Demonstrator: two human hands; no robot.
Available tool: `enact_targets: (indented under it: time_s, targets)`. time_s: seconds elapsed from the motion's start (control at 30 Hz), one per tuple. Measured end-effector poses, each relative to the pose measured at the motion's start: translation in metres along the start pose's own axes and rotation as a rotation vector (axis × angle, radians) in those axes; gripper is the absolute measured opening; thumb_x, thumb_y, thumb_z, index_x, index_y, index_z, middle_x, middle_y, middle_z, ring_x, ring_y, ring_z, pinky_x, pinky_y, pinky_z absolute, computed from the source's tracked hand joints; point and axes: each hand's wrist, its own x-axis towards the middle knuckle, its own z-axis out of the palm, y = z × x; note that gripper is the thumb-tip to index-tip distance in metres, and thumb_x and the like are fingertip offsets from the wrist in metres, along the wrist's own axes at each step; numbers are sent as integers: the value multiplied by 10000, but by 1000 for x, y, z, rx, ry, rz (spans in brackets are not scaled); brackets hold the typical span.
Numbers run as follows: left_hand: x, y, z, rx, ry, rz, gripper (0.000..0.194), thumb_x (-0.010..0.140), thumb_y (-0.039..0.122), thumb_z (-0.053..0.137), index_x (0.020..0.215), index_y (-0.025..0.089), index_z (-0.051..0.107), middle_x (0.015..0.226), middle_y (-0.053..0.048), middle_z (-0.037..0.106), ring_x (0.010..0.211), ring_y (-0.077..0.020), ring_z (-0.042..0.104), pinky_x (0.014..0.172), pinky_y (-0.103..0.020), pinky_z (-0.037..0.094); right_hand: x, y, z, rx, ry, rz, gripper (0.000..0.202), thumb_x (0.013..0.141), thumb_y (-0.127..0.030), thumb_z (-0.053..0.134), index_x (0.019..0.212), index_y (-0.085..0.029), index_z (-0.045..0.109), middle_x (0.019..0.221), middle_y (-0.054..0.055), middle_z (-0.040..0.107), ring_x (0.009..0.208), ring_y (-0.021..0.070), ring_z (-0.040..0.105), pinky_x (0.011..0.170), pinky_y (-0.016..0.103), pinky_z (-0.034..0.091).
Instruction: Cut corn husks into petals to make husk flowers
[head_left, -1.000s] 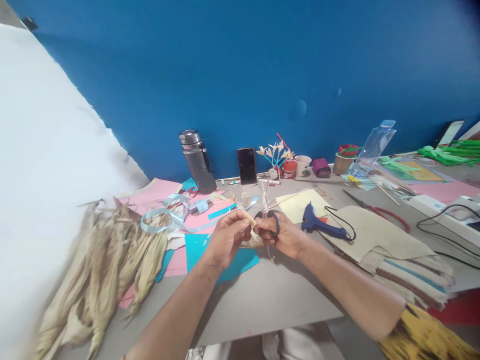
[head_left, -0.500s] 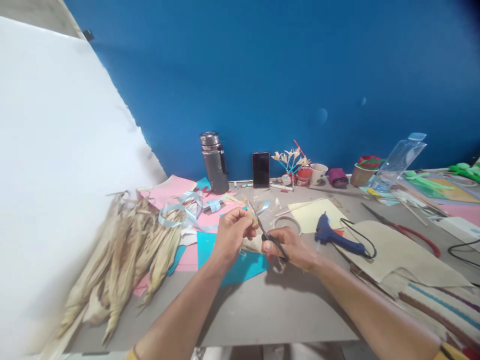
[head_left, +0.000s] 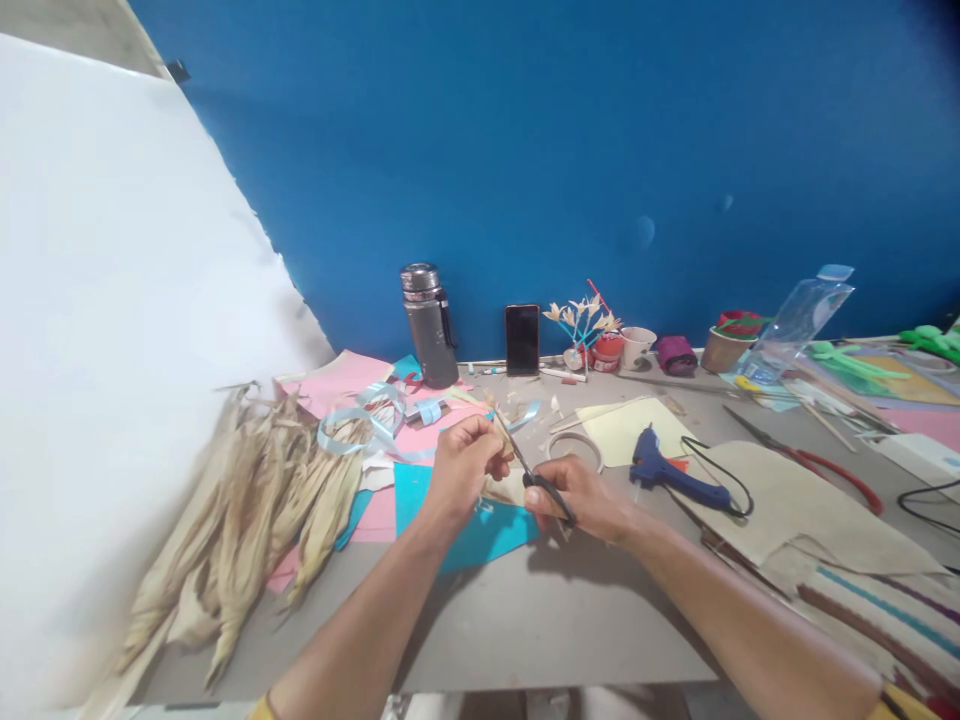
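Note:
My left hand (head_left: 466,465) is closed, pinching a small pale piece of dried husk (head_left: 504,437) at its fingertips. Black-handled scissors (head_left: 551,497) are gripped in my right hand (head_left: 581,495), their blades pointing up and left beside that piece. Both hands are over a blue sheet (head_left: 457,535) and a strip of husk. A pile of dried corn husks (head_left: 247,510) lies at the left. The ends of the piece are partly hidden by my fingers.
Behind my hands stand a grey flask (head_left: 431,335), a phone (head_left: 523,340) and husk flowers (head_left: 581,322). A tape ring (head_left: 576,440), blue glue gun (head_left: 679,475) and red-handled shears (head_left: 832,470) lie rightward. A clear bottle (head_left: 799,325) leans at the back right.
The scissor blades have drawn closer together and tilted slightly left, near the piece in my left hand. Both hands have hardly moved.

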Motion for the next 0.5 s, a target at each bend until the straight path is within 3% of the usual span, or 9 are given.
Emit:
enact_targets:
  time_s: [0.5]
  targets:
    - [0, -2, -1, -94, -15, -49, 113, 648, 193, 616, 579, 167, 529, 568, 6, 587, 472, -97, 530, 485, -217, 390, 6, 10, 3, 68, 36, 3, 523, 687, -638, 752, 566, -155, 592, 502, -7, 526, 462, 93, 417, 442, 221, 291]
